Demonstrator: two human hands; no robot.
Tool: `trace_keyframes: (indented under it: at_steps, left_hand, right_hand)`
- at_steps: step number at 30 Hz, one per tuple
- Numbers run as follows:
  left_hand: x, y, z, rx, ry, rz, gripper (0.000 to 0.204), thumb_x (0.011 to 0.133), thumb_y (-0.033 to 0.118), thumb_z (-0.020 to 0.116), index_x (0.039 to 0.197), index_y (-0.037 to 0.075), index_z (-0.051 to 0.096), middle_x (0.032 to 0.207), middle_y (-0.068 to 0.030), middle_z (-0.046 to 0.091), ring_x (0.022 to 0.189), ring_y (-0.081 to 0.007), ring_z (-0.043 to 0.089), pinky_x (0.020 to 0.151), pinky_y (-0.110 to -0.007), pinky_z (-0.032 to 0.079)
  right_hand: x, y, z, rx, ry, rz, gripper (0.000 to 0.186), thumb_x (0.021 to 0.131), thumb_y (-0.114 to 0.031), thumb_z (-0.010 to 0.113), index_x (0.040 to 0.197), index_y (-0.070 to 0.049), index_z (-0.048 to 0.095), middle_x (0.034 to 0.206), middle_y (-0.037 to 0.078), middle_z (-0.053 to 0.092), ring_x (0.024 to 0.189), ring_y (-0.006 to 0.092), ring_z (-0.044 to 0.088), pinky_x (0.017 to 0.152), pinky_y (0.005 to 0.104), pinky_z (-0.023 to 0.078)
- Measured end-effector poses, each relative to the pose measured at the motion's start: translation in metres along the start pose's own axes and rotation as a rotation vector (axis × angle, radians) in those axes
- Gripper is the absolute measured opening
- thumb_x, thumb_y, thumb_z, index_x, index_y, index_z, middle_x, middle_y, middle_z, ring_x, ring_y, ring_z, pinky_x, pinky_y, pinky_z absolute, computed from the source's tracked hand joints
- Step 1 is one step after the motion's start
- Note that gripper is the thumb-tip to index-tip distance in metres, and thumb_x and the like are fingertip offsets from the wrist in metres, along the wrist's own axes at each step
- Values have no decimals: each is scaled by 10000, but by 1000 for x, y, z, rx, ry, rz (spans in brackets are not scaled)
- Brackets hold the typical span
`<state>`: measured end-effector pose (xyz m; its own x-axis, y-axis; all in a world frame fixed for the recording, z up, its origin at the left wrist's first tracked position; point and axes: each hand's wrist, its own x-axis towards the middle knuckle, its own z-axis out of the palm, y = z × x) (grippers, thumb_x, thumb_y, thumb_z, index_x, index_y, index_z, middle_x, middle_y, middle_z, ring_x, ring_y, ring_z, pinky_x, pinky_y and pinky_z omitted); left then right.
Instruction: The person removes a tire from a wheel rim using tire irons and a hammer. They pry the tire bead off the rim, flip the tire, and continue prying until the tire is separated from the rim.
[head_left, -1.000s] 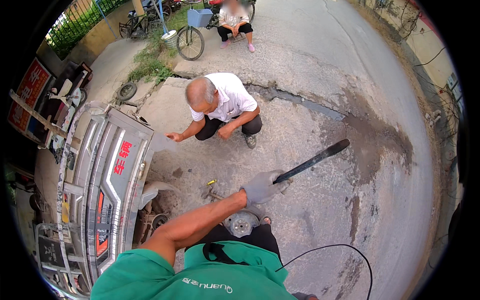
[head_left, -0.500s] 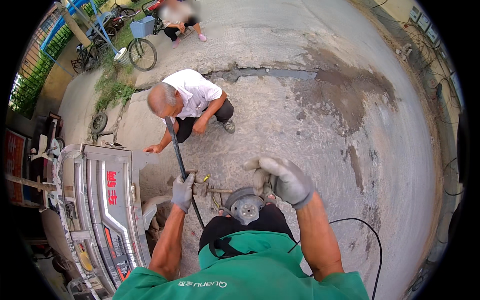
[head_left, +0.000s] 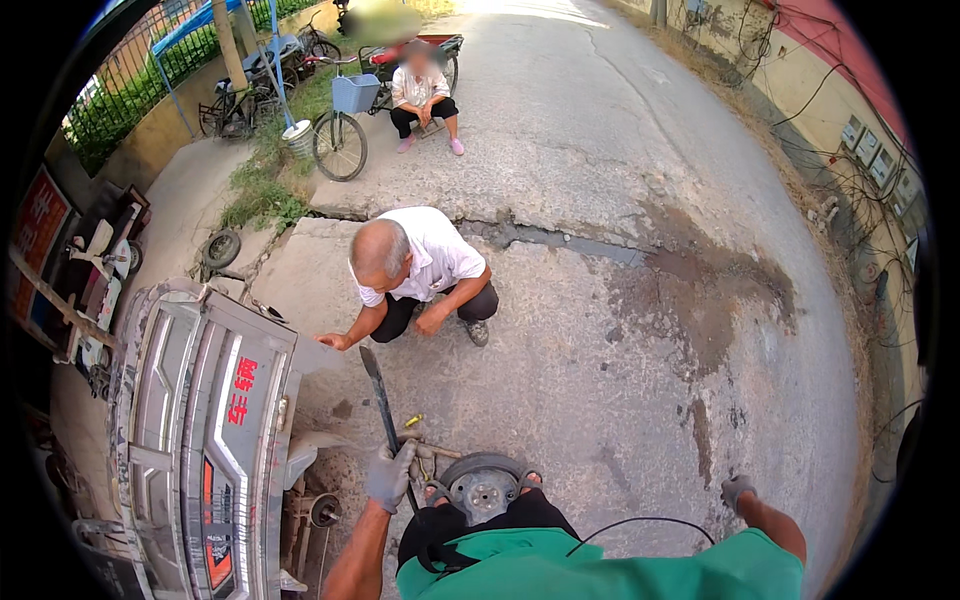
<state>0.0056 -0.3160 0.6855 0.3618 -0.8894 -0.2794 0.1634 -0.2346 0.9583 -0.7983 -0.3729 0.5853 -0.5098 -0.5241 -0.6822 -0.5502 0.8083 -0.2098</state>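
My left hand (head_left: 388, 478), in a grey work glove, is closed round a long dark flat metal bar (head_left: 378, 395). The bar stands tilted, its broad upper end pointing away from me, left of a small wheel with a tyre (head_left: 484, 494). That wheel lies flat on the ground between my sandalled feet. Out to the right, well away from the wheel, my gloved right hand (head_left: 738, 492) hangs over the pavement; its fingers are too small and blurred to read, and no object shows in it. Beside the wheel lie a stick-like handle (head_left: 438, 450) and a small yellow item (head_left: 413, 420).
A grey vehicle body (head_left: 205, 430) stands close on my left, a hub (head_left: 324, 510) showing beneath. A person in a white shirt (head_left: 425, 260) squats ahead, one hand near its corner. Farther off, another person (head_left: 422, 100) sits by a bicycle (head_left: 340, 145). A black cable (head_left: 640, 520) runs right of me.
My right hand has swung from above the wheel far out to the right. My left hand still holds the bar. The view has tilted up, showing more of the road ahead.
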Motion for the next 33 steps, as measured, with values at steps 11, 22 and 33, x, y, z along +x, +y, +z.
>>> trace_keyframes:
  at_steps: [11, 22, 33]
  left_hand:
    - [64, -26, 62, -285, 101, -23, 249, 1029, 155, 529, 1201, -16, 589, 846, -85, 683, 581, -67, 526, 517, -222, 440]
    - [147, -259, 195, -743, 206, -543, 197, 1029, 224, 536, 1091, 51, 606, 806, -71, 644, 583, -131, 549, 536, -303, 467]
    - [72, -583, 216, -945, 395, -1187, 241, 1043, 311, 474, 999, 100, 582, 806, -76, 656, 624, -177, 577, 600, -374, 499]
  right_hand:
    - [-3, 184, 111, 662, -77, 519, 360, 977, -386, 491, 1176, -88, 537, 912, 164, 690, 656, 330, 647, 534, 407, 507]
    - [-17, -176, 239, 84, -508, -598, 484, 952, -249, 649, 1354, -6, 533, 1191, 110, 650, 1040, 181, 628, 916, 306, 491]
    - [46, -38, 413, -272, -706, -41, 283, 975, -291, 627, 951, -18, 696, 626, -35, 590, 576, 51, 513, 536, 237, 432]
